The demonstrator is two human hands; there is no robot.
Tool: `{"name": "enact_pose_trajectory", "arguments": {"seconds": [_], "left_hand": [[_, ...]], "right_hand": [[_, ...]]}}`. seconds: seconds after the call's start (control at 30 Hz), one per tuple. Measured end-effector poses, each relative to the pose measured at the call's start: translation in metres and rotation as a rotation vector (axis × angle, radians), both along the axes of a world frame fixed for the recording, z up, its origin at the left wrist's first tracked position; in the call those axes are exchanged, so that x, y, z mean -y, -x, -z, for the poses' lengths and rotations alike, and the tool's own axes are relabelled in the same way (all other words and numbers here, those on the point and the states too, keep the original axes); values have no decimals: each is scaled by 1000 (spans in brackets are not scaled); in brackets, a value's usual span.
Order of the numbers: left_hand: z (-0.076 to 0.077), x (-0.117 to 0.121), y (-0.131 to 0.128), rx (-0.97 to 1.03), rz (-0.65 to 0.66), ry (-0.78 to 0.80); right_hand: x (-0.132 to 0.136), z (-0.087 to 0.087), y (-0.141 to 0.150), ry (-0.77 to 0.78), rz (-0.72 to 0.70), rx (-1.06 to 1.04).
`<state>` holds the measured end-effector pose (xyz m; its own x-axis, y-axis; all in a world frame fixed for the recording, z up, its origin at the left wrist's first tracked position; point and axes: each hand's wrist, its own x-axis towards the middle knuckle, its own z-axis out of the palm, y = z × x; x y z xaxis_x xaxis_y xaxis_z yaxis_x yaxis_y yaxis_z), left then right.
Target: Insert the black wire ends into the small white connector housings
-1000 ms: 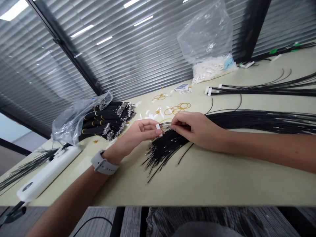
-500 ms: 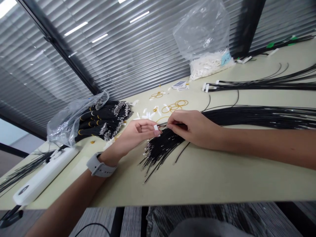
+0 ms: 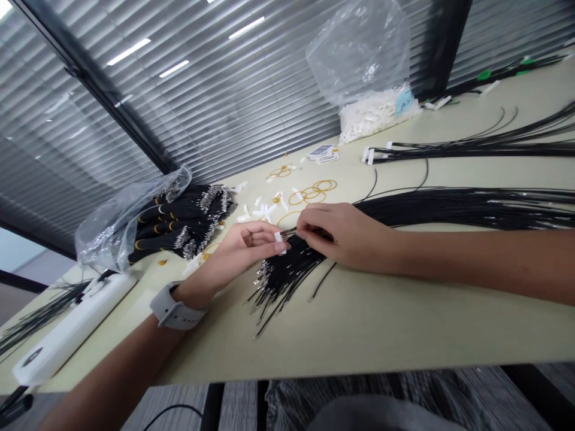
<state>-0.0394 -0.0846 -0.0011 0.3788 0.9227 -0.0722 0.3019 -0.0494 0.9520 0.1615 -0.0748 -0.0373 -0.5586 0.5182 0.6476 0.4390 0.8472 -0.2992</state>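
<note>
Wire bundle (image 3: pixel 287 278), thin, black, fanned, silver-tipped; L hand (image 3: pixel 238 251) tight on white connector (image 3: pixel 279 242), R hand (image 3: pixel 345 234) pinched on wire end (image 3: pixel 305 231).

Bare left hand (image 3: pixel 251 242): fingers curled, tips pinched together, wrist angled up from lower left
Bare right hand (image 3: pixel 344 233): thumb and forefinger pinched, knuckles up (just beside the left hand, not touching)
Bare right forearm (image 3: pixel 471 257): stretched nearly level from the right

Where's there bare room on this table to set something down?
The widest bare tabletop runs along the front edge, right of the black wire fan and below the right forearm. A narrower strip lies between the two long wire bundles. It's crowded around the left hand and right hand, among the gold rings and white plastic pieces.
</note>
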Motion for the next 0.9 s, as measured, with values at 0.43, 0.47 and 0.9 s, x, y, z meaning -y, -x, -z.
{"name": "enact_pose_trajectory", "arguments": {"seconds": [0.43,0.47,0.9], "left_hand": [[-2,-8,9,-13,160,44],[-1,-9,9,-10,159,46],[1,-10,10,11,197,43]], "right_hand": [[1,-1,-1,-18,-37,-37],[1,-1,-1,-16,-36,-30],[1,0,0,6,-8,38]]}}
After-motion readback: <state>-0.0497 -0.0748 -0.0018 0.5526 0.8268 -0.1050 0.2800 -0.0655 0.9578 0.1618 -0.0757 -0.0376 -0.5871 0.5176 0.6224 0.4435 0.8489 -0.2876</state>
